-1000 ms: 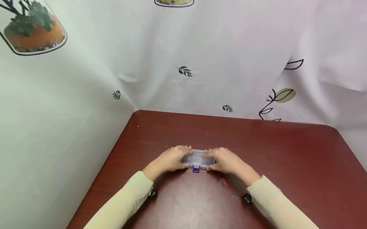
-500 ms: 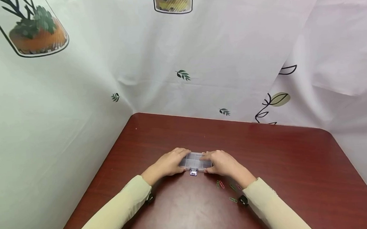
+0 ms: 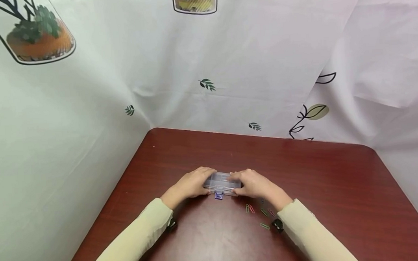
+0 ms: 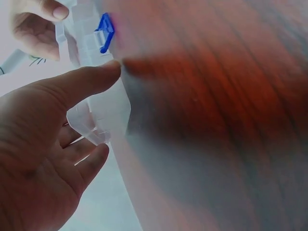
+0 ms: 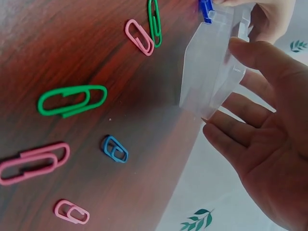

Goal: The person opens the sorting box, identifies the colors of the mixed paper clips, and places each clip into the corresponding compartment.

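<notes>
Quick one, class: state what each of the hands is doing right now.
Left hand: holding the clear plastic box by its left end.
Right hand: holding the same box's right end.

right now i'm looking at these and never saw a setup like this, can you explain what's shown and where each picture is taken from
There is no machine here, just a person working with two bare hands. The wide picture comes from a camera worn on the head, looking forward and down. The two close ones come from cameras worn on the left and right wrists.

The left hand and right hand hold a clear plastic box between them, one at each end. It has a blue latch on the side toward the person. On the reddish-brown table, near the right hand, lie paper clips in green, pink and blue.
</notes>
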{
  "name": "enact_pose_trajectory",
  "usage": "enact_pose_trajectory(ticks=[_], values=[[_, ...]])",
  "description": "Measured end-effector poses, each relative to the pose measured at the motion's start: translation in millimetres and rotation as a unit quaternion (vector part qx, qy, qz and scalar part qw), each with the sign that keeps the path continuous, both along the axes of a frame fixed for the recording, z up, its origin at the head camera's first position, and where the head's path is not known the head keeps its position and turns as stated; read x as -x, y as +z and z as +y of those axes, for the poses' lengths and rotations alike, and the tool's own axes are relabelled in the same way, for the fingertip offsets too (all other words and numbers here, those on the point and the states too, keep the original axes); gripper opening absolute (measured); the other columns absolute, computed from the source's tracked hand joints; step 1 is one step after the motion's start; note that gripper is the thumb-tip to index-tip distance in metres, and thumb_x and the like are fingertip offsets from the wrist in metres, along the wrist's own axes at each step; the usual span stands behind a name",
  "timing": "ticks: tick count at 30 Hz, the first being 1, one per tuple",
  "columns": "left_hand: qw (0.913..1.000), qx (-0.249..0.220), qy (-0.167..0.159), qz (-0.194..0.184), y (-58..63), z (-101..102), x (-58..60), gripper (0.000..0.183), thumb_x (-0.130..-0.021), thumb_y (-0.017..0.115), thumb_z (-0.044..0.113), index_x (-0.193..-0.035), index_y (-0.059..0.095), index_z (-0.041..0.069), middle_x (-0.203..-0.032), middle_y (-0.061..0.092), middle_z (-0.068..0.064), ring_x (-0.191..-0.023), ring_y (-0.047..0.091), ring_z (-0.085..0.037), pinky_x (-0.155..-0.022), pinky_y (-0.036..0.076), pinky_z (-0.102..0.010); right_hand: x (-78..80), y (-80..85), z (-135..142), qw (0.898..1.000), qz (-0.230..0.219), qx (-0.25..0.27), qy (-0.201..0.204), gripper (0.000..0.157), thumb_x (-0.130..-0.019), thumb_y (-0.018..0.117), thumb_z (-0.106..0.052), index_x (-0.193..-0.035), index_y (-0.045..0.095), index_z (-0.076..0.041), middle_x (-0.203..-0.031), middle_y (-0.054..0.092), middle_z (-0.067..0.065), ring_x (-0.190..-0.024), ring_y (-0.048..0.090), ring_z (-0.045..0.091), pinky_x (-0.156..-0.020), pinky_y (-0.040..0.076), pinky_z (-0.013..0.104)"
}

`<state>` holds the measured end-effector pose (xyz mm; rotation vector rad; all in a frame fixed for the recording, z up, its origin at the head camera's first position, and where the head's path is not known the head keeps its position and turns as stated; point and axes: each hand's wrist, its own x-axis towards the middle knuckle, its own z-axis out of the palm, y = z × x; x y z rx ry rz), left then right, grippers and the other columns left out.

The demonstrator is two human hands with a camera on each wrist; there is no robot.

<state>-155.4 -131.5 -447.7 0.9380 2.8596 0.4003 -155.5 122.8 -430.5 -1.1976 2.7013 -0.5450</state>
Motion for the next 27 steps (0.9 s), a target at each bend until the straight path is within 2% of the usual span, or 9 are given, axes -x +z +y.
enact_pose_trajectory(ticks=[3,5,12,18,22,27], values=[[1.0,-0.005,-0.004,-0.007,1.7,-0.9,0.4,0.071,-0.079,0.088,0.021,-0.141,0.055,0.008,-0.138,0.06,-0.009,-0.128,0.054,-0.025,-0.105,0.047,-0.042,-0.1,0.6,-0.3,1.0,-0.012,-0.005,-0.001,0.037,-0.092,0.072,-0.016,-0.127,0.07,-0.006,-0.135,0.063,0.021,-0.102,0.07,0.025,-0.075,0.052,0.031],[0.9999,-0.009,-0.008,-0.012,1.7,-1.1,1.5,0.071,-0.078,0.089,0.021,-0.14,0.056,0.008,-0.138,0.06,-0.009,-0.128,0.055,-0.026,-0.106,0.046,-0.042,-1.3,1.5,0.1,1.0,-0.021,-0.011,-0.005,0.038,-0.094,0.071,-0.017,-0.13,0.068,-0.005,-0.137,0.062,0.021,-0.104,0.069,0.026,-0.079,0.054,0.033],[0.999,-0.026,-0.012,-0.032,0.4,-3.3,6.7,0.079,-0.076,0.091,0.029,-0.143,0.053,0.009,-0.142,0.057,-0.01,-0.131,0.052,-0.027,-0.108,0.044,-0.042,-4.7,6.5,0.8,0.998,-0.044,-0.021,-0.032,0.043,-0.1,0.065,-0.023,-0.139,0.06,-0.005,-0.143,0.057,0.019,-0.124,0.061,0.031,-0.1,0.051,0.046],[0.9949,-0.077,-0.023,-0.061,1.9,-11.8,7.2,0.08,-0.082,0.085,0.035,-0.148,0.049,0.006,-0.147,0.053,-0.013,-0.136,0.049,-0.029,-0.112,0.04,-0.045,-3.0,6.9,1.5,0.997,-0.053,-0.029,-0.051,0.043,-0.104,0.057,-0.024,-0.144,0.055,-0.007,-0.146,0.056,0.015,-0.133,0.054,0.031,-0.109,0.043,0.049],[0.9938,-0.091,-0.021,-0.06,4.4,-17.9,7.0,0.076,-0.087,0.081,0.036,-0.15,0.048,0.008,-0.148,0.053,-0.011,-0.137,0.048,-0.028,-0.112,0.04,-0.046,-1.0,6.1,2.8,0.996,-0.06,-0.025,-0.061,0.042,-0.106,0.053,-0.024,-0.145,0.055,-0.008,-0.145,0.056,0.012,-0.134,0.053,0.029,-0.111,0.041,0.05],[0.9942,-0.099,-0.026,-0.032,5.3,-21.9,6.5,0.074,-0.089,0.08,0.032,-0.15,0.047,0.007,-0.146,0.054,-0.012,-0.136,0.049,-0.029,-0.112,0.04,-0.047,4.4,4.8,5.1,0.996,-0.061,-0.005,-0.061,0.038,-0.108,0.049,-0.024,-0.142,0.057,-0.009,-0.143,0.058,0.011,-0.134,0.053,0.03,-0.111,0.04,0.05]])
